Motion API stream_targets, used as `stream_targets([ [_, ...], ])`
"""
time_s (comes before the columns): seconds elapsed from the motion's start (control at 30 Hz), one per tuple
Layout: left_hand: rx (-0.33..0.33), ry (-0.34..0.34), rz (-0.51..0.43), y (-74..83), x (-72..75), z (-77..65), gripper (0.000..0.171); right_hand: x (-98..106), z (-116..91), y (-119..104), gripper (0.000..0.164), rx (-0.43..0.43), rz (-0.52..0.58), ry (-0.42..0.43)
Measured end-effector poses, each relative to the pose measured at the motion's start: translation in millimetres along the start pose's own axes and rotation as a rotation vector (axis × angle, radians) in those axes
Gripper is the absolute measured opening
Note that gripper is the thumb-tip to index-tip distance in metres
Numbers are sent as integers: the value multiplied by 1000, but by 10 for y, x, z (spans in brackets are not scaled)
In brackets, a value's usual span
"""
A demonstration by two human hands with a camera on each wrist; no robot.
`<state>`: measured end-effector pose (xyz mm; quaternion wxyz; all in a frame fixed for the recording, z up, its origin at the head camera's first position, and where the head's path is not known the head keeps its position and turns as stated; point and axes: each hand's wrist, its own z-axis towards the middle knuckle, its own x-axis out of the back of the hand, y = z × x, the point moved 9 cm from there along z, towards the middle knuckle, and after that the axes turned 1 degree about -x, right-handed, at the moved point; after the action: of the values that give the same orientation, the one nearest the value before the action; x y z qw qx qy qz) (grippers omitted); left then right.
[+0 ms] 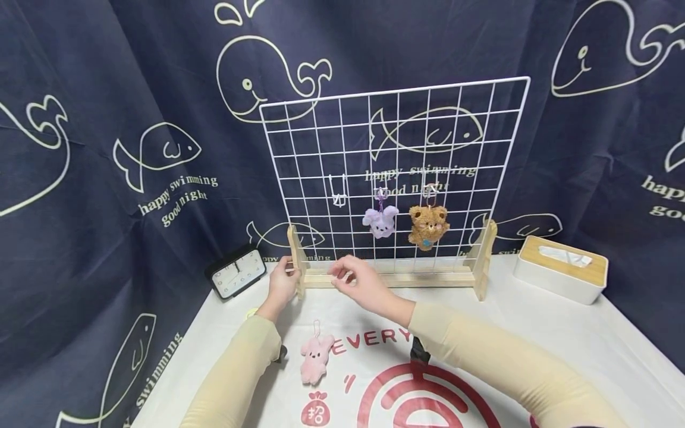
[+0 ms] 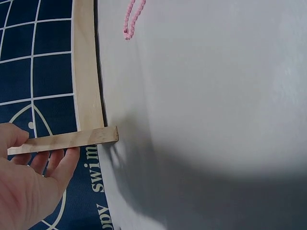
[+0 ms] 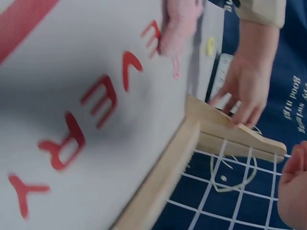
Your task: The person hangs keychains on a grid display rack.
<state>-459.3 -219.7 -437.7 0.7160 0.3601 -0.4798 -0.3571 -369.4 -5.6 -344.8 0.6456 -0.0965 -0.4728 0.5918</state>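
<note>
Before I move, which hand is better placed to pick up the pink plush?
Probably the right hand: it appears empty, whereas the left hand holds the wooden post. The pink plush lies untouched.

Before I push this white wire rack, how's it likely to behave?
The wire rack looks apt to tip if pushed high, since it rises tall above narrow wooden end supports. Its straight, crossed wires suggest it's fairly stiff. The hanging purple plush and brown bear would probably swing.

Rearward reach is barred by the wire grid point(image 1: 397, 148). A counter point(image 1: 535, 315) gap is left between its right wooden foot point(image 1: 485, 261) and the tissue box point(image 1: 562, 270).
</note>
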Motion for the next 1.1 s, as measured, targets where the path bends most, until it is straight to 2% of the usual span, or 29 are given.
stream_targets([
  [0.23,0,0,1,20,15,-21,37,-318,-103,172,15,-83,5,-94],
  [0.53,-23,3,4,34,13,-6,35,-565,-200,428,15,-144,-4,-116],
  [0.77,-85,29,-19,107,63,-73,33,-734,-261,611,16,-213,-11,-146],
  [0.93,-29,2,-3,65,35,-53,36,-848,-284,677,17,-254,-14,-175],
  [1.1,-7,1,25,37,14,-25,37,-925,-277,708,16,-268,-42,-184],
])
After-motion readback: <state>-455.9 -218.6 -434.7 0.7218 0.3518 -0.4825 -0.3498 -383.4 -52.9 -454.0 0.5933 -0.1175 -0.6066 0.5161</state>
